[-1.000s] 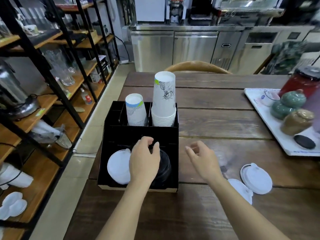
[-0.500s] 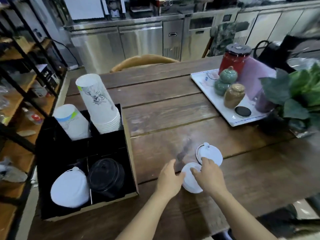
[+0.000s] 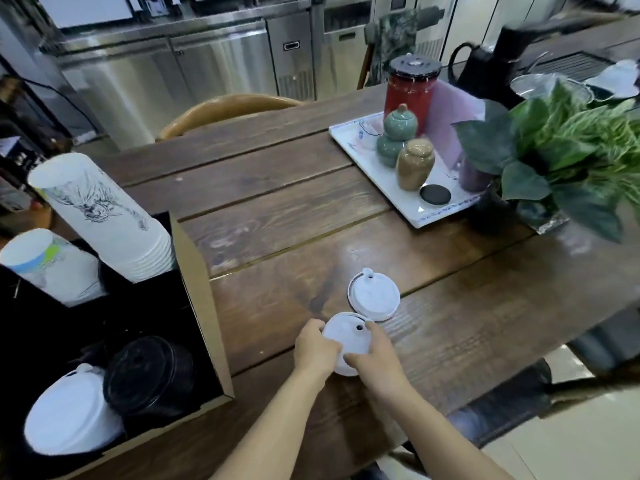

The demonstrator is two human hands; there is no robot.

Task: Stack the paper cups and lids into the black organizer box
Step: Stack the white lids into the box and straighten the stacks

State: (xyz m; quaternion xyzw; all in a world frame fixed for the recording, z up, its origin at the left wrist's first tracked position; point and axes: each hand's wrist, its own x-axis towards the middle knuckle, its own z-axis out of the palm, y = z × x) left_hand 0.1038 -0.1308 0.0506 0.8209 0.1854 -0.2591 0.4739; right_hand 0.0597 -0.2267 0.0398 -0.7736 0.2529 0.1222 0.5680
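Observation:
The black organizer box [image 3: 202, 299] stands at the table's left. Its back compartments hold a tall stack of white paper cups [image 3: 104, 216] and a shorter cup stack [image 3: 45, 268]. Its front compartments hold white lids [image 3: 69, 417] and black lids [image 3: 149, 375]. On the table to the right of the box lies a white lid [image 3: 347, 339], gripped at its left edge by my left hand [image 3: 315, 351] and at its right and near edge by my right hand [image 3: 375, 358]. A second white lid [image 3: 375, 294] lies just beyond, touching it.
A white tray [image 3: 374, 171] with a red jar [image 3: 410, 88] and small ceramic jars [image 3: 414, 164] sits at the far right. A leafy plant [image 3: 568, 154] stands at the right edge. A wooden chair back [image 3: 225, 105] is behind the table, steel counters beyond.
My hands left the black lids in the box and moved right to the white lids on the table. Both now grip the nearer white lid. The view swung right.

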